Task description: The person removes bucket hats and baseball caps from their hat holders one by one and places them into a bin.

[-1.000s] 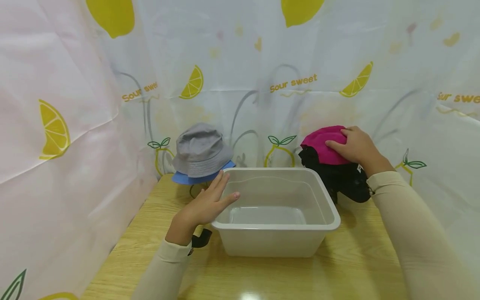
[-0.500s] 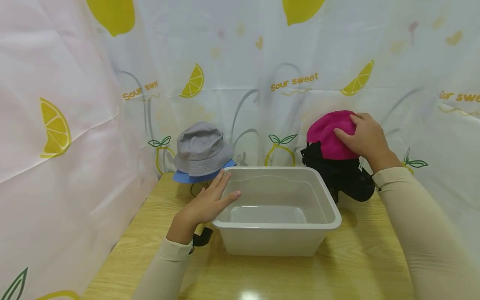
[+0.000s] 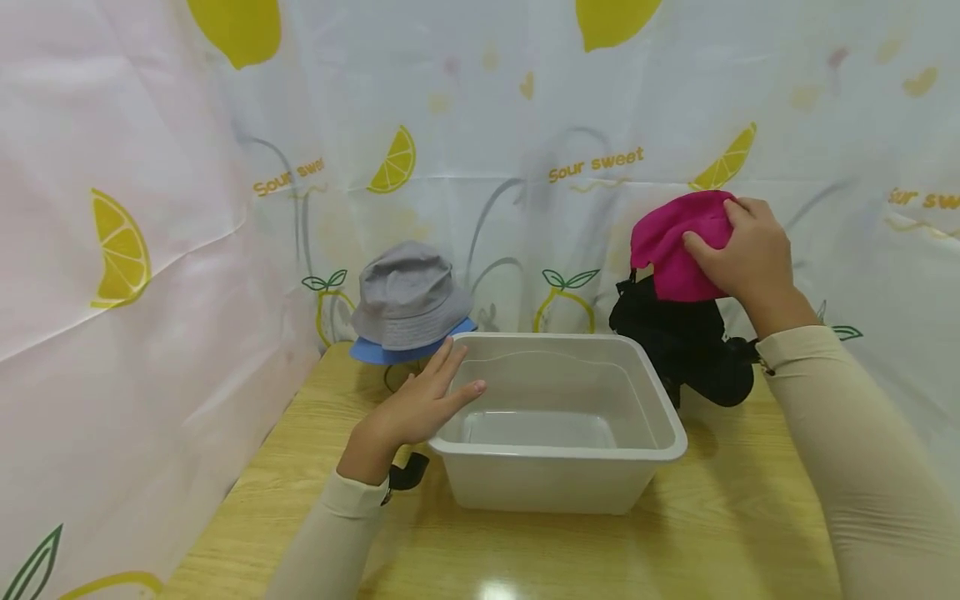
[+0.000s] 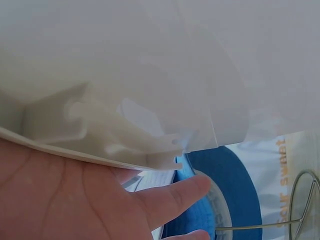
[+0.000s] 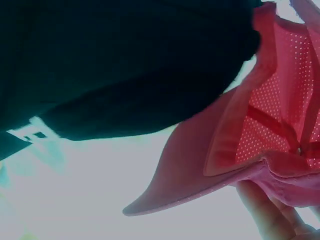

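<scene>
My right hand [image 3: 753, 254] grips a bright pink cap [image 3: 678, 242] by its crown, thumb on the near side. The cap hangs just above a black cap [image 3: 667, 325] at the back right. In the right wrist view the pink cap [image 5: 220, 145] shows its brim and perforated inside, with dark fabric [image 5: 125, 65] beside it. My left hand [image 3: 412, 408] rests against the left rim of a beige plastic tub [image 3: 555, 483], fingers straight. The left wrist view shows the palm [image 4: 65, 200] along the tub's rim.
At the back left, a grey bucket hat [image 3: 405, 292] sits over a blue hat [image 3: 367, 354] on a wire stand [image 4: 300, 220]. A lemon-printed curtain [image 3: 480, 108] closes the back and left side of the wooden table [image 3: 300, 508].
My right hand has lifted the pink cap up and slightly right, away from the black cap, which stays behind. My left hand has kept its place at the tub.
</scene>
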Available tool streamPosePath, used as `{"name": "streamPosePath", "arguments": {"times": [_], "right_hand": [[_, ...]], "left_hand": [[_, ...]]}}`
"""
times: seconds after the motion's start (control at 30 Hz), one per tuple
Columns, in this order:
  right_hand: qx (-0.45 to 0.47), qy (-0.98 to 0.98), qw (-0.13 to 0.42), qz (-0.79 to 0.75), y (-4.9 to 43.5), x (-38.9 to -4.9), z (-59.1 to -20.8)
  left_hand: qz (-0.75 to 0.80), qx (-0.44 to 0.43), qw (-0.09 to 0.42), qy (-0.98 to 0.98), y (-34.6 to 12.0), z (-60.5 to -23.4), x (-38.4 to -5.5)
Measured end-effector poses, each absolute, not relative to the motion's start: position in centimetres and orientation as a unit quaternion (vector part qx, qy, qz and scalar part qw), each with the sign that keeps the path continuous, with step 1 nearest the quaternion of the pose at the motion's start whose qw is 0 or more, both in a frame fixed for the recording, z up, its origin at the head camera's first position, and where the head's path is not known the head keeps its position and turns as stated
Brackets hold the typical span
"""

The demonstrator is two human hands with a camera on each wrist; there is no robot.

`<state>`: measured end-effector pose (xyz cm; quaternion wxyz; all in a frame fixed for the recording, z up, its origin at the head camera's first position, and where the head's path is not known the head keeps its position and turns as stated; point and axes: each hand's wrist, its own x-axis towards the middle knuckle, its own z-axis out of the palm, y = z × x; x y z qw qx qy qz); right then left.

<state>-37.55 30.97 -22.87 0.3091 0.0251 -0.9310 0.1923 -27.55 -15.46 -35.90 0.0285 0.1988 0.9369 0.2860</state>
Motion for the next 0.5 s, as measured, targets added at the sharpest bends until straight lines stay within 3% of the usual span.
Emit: {"name": "streamPosePath", "arguments": {"times": [0.5], "right_hand": [[0.041, -0.918, 0.347, 0.189, 30.2, -35.7, -19.8]], "left_hand": [[0.295, 0.200, 0.030, 0.934, -15.5, -36.0, -27.6]]}}
